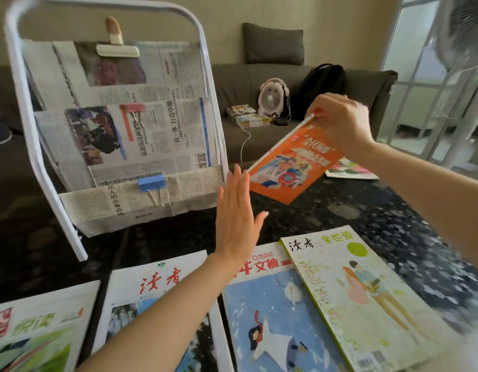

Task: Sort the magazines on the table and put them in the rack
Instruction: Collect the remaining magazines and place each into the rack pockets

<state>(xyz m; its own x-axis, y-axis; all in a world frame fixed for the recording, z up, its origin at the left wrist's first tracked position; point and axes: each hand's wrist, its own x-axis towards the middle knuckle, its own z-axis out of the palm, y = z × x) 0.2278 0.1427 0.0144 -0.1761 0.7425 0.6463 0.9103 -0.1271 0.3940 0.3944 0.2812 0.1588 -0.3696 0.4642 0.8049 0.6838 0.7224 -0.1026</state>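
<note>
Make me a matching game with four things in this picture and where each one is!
Things:
1. orange magazine
2. blue clip
3. small fan
4. snowman magazine

Places:
A. on the sofa
B. flat on the table, partly under a green-edged magazine
C. held up in the right hand
D. on the bottom newspaper strip of the rack

Pairs: 1-C, 2-D, 3-A, 4-B
</note>
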